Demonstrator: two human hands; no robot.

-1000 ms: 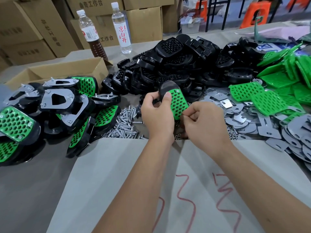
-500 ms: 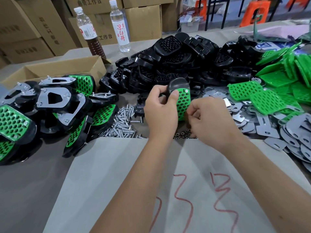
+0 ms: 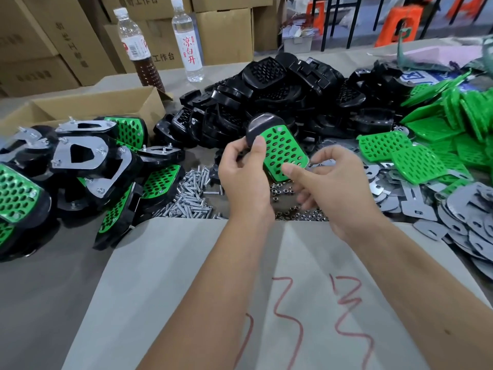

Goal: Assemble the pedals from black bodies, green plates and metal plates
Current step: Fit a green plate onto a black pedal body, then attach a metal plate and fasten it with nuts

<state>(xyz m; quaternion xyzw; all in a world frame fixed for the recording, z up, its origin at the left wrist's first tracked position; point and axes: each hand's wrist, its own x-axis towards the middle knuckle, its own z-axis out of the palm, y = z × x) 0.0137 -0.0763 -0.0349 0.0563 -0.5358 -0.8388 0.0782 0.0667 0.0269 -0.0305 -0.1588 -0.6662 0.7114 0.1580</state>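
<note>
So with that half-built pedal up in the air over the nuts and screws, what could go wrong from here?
1. Only the left hand grips the pedal; the right hand just touches its green plate, so the plate might shift or drop.
2. A dropped pedal could scatter the loose nuts and screws below.

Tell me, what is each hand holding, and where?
Left hand grips the pedal by its rounded black end. Right hand holds nothing.
</note>
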